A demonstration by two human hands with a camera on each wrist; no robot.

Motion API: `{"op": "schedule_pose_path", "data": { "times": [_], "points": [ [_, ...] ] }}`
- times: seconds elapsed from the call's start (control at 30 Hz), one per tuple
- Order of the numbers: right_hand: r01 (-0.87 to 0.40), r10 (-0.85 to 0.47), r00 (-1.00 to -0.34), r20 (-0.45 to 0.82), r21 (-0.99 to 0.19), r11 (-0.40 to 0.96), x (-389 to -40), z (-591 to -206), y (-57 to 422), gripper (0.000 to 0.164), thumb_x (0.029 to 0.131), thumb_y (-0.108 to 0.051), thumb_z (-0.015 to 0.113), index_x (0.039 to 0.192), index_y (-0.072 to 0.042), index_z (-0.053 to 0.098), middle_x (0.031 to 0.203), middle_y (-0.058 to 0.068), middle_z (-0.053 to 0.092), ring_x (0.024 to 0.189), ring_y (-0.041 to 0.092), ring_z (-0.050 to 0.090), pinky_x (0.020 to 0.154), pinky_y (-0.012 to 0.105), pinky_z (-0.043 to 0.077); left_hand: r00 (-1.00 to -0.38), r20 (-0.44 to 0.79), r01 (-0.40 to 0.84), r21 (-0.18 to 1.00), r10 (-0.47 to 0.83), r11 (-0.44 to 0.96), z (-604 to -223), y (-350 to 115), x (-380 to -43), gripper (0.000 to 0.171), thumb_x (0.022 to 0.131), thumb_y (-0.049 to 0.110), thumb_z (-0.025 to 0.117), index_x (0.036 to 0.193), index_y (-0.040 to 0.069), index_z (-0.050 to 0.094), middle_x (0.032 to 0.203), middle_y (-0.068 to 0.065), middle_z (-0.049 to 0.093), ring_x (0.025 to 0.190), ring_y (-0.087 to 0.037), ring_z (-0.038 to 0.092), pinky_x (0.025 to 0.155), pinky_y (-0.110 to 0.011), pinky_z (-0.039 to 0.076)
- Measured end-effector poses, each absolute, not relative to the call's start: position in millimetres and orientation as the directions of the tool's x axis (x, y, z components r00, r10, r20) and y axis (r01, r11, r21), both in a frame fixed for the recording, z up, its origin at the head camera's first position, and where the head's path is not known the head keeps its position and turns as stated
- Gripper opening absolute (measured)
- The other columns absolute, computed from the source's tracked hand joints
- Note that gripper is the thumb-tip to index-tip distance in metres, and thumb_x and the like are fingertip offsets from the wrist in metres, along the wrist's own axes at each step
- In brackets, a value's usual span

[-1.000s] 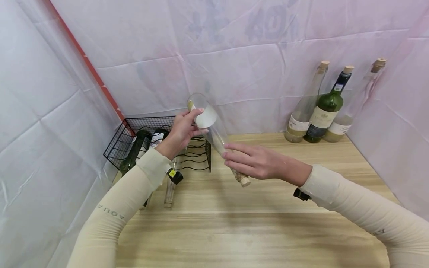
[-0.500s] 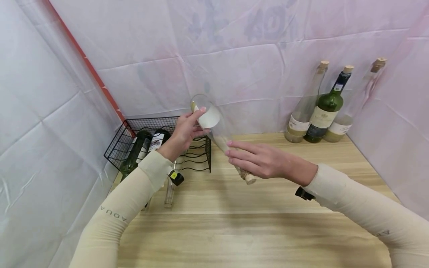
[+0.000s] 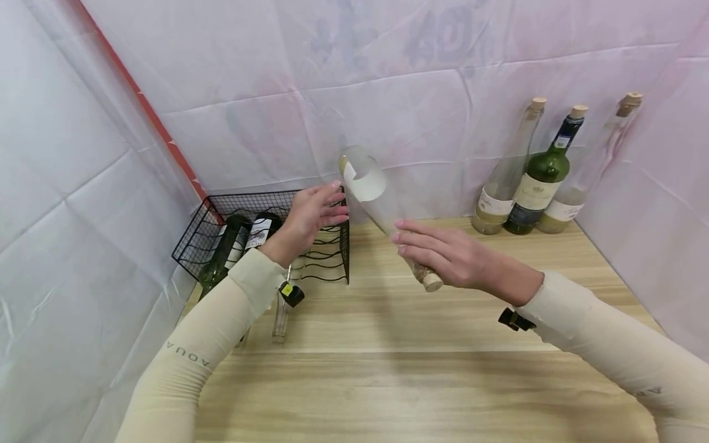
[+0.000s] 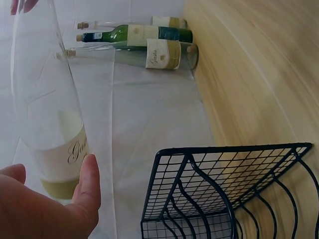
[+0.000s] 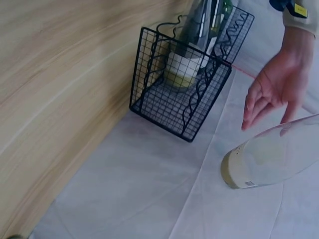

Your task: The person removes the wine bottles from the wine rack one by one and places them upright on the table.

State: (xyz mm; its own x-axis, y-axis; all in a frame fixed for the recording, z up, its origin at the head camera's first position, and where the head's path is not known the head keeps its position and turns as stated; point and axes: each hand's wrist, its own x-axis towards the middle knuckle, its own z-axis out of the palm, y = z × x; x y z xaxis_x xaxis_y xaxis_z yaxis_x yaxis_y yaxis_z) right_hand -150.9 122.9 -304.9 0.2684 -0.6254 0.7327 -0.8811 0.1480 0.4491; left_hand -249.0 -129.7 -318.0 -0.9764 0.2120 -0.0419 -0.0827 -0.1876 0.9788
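Observation:
A clear glass bottle [image 3: 370, 186] with a cream label and a cork slants in mid-air, base up and to the left. My right hand [image 3: 445, 252] holds it by the neck, with the corked end poking out below the fingers. Just left of the base, my left hand [image 3: 310, 215] is in front of the black wire wine rack [image 3: 348, 255], fingers spread and nothing gripped. In the left wrist view the label of the bottle [image 4: 62, 157] shows between thumb and fingers, while the right wrist view has a gap between the left hand [image 5: 279, 82] and the bottle's base.
Inside the rack lie a dark green bottle [image 3: 224, 249], another dark bottle [image 3: 261, 231] and a clear corked bottle [image 3: 280, 323], partly hidden by my left arm. At the back right stand two clear bottles [image 3: 495, 206] with a green bottle [image 3: 536, 184] between them. White sheeting [image 3: 388, 117] surrounds the wooden table [image 3: 421, 381].
My left hand has let go of the bottle's base and stays near the rack. My right hand has moved right and slightly up, carrying the bottle away from the rack.

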Motion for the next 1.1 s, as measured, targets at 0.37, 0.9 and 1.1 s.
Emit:
{"op": "schedule_pose_path", "data": {
  "times": [0.37, 0.9, 1.1],
  "points": [
    [-0.927, -0.477, 0.112, 0.872, 0.264, 0.265, -151, -303, 136, 0.017, 0.093, -0.008, 0.056, 0.096, 0.008, 0.062, 0.100, 0.024, 0.068, 0.089, 0.037, 0.065, 0.074, 0.044, 0.054, -0.975, -0.029, -0.048, 0.996, 0.219, -0.080, -320, -130, -244, 0.053, 0.095, 0.026, 0.060, 0.138, 0.002, 0.041, 0.122, -0.014, 0.059, 0.096, -0.030, 0.063, 0.085, -0.045, 0.052],
    [-0.880, -0.379, -0.084, 0.922, 0.110, 0.462, -165, -304, 159, 0.026, 0.088, -0.016, 0.061, 0.101, 0.006, 0.063, 0.104, 0.018, 0.069, 0.088, 0.028, 0.067, 0.080, 0.023, 0.051, -0.977, 0.038, 0.036, 0.999, 0.212, -0.014, -330, -147, -241, 0.043, 0.093, 0.030, 0.063, 0.130, 0.010, 0.052, 0.119, -0.019, 0.060, 0.099, -0.036, 0.061, 0.087, -0.054, 0.049],
    [-0.816, -0.360, -0.183, 0.915, 0.063, 0.575, -173, -307, 173, 0.034, 0.088, -0.024, 0.061, 0.108, 0.003, 0.063, 0.106, 0.011, 0.070, 0.073, 0.021, 0.066, 0.053, 0.041, 0.050, -0.976, 0.049, 0.052, 0.999, 0.214, 0.012, -331, -157, -239, 0.044, 0.093, 0.031, 0.063, 0.130, 0.010, 0.052, 0.119, -0.017, 0.060, 0.095, -0.029, 0.063, 0.088, -0.053, 0.049]
  ]
}}
